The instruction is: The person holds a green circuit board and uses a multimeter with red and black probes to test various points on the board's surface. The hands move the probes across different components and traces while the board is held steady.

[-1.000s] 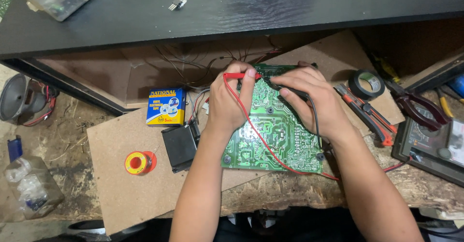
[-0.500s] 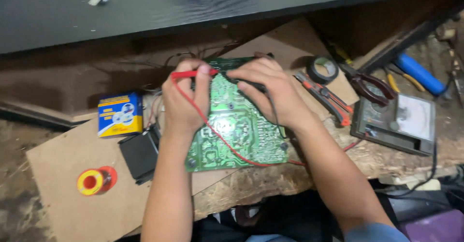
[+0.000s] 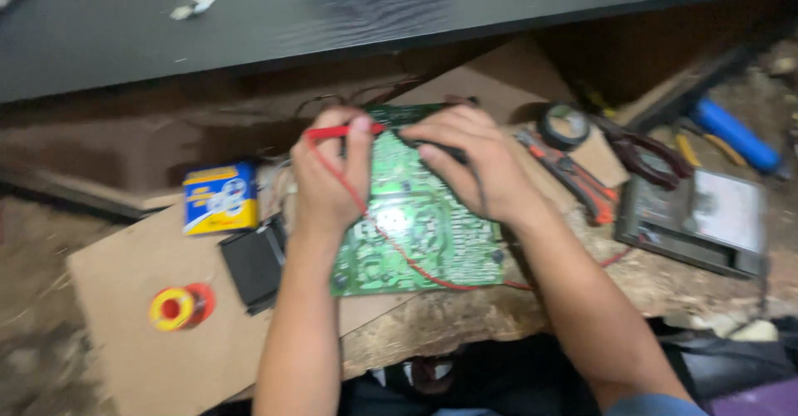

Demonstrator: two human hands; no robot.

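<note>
Two hands on one green circuit board, lying solder side up on a sheet of brown cardboard near the middle of the bench. Left hand closed around a red test probe, pinched between thumb and forefinger, tip aimed right toward the far edge of the board. Right hand curled over a black probe, mostly hidden under the fingers, set against the same far edge. Red lead wire trailing across the board and off toward the right.

Probing under way, by the look of it: both tips placed at the far end, the large near part of the board uncovered and seemingly yet to be checked. Meter flat at the right, its dial too blurred to read.

Close by on the left: a blue and yellow box, a black block, a red and yellow solder spool. On the right: orange-handled cutters, a roll of tape, a blue-handled tool far off.
</note>
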